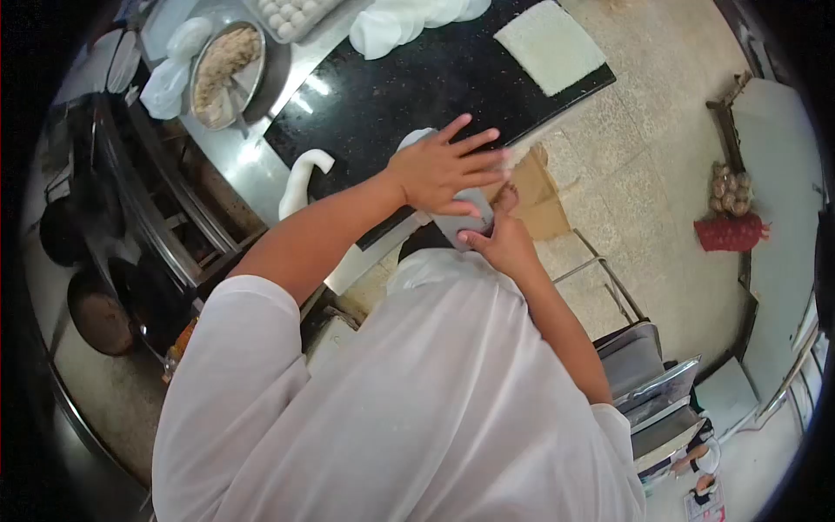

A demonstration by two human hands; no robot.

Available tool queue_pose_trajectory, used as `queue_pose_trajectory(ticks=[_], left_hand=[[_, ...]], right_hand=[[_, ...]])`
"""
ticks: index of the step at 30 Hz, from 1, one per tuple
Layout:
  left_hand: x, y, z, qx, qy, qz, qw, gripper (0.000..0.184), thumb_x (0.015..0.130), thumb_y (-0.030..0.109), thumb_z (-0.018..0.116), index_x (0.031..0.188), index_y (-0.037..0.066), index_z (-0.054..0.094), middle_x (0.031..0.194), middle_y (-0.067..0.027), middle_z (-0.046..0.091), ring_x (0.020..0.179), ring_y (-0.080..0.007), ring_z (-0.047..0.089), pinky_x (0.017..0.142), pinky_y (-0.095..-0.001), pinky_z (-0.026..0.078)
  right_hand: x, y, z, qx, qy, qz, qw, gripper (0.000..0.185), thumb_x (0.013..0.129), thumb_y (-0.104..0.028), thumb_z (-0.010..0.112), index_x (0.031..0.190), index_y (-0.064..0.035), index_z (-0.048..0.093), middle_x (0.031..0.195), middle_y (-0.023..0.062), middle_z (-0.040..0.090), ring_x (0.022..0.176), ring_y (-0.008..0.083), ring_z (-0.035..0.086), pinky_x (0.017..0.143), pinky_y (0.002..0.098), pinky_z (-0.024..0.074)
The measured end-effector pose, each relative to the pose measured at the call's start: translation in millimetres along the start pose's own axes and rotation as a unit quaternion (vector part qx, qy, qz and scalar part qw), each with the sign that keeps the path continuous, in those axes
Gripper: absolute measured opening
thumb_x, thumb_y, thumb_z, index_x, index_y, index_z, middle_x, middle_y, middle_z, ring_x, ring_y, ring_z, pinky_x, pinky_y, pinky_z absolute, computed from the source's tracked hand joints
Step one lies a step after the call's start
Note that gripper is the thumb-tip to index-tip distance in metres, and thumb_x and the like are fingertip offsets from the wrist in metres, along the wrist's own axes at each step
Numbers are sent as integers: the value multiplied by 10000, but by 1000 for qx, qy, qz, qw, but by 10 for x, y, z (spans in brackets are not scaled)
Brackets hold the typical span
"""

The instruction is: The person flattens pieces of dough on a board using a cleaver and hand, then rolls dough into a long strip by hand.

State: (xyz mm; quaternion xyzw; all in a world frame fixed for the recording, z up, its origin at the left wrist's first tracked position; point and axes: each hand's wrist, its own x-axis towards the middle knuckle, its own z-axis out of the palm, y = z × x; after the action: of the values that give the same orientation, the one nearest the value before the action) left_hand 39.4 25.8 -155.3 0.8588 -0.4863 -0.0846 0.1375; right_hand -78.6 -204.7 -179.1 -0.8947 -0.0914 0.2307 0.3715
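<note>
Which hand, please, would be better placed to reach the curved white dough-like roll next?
Probably the left hand: it is nearer the roll, fingers spread, while the right hand grips a flat grey tool.

The shirt (409, 391) is white (short-sleeved, with creases).

Black smooth rectangular countertop (383, 113) in the middle. On its right end, white square textured cloth (552, 48); on its far side, to the left of the cloth, overlapping white thin flat pieces (404, 24). At its left edge, white curved smooth roll (300, 183). Just off its near edge, grey flat rectangular tool (457, 213). To the left of the countertop, silver metal surface (248, 161), bearing round silver metal bowl (258, 83) with beige crumbly mixture (228, 65) in it. Right of the bowl, a tray of white round balls (287, 16).
</note>
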Motion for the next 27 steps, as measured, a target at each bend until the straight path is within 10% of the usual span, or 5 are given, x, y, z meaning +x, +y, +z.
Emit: queue_pose_trajectory(ticks=[6, 11, 15, 21, 27], left_hand=[[705, -505, -279, 69, 134, 14, 989, 713, 913, 630, 612, 1524, 280, 494, 1623, -66, 400, 1541, -284, 282, 1249, -593, 101], [533, -489, -531, 67, 246, -179, 950, 733, 855, 728, 618, 1325, 166, 646, 1299, -107, 667, 1212, -284, 629, 1051, -467, 478], [-25, -193, -520, -255, -119, -276, 919, 628, 809, 666, 726, 1018, 74, 735, 947, -156, 740, 891, -340, 715, 765, -447, 558], [-576, 113, -245, -361, 247, -403, 804, 372, 881, 344, 780, 1129, 79, 699, 927, -147, 740, 834, -295, 730, 776, -385, 572], [-594, 288, -152, -322, 320, -407, 793, 336, 907, 200, 748, 1210, 66, 692, 973, -147, 747, 833, -241, 728, 760, -340, 571]], right_hand=[[715, -379, -990, -80, 5, 103, 991, 675, 824, -397, 818, 1248, 63, 564, 975, 311, 710, 959, 475, 704, 810, 519, 552], [169, -606, -495, -62, 72, 121, 988, 603, 878, -307, 766, 1282, 46, 493, 995, 331, 695, 953, 499, 687, 784, 540, 545], [-782, -594, -90, -30, 41, 118, 992, 568, 884, -279, 757, 1264, 45, 487, 902, 321, 696, 899, 514, 682, 774, 538, 543], [-831, -712, -531, -45, 62, 170, 982, 377, 894, -249, 745, 1119, 12, 593, 875, 292, 699, 861, 490, 688, 729, 534, 533], [417, -808, -654, -86, 56, 74, 992, 362, 919, -240, 715, 1064, 34, 528, 944, 318, 695, 926, 514, 674, 775, 562, 523]])
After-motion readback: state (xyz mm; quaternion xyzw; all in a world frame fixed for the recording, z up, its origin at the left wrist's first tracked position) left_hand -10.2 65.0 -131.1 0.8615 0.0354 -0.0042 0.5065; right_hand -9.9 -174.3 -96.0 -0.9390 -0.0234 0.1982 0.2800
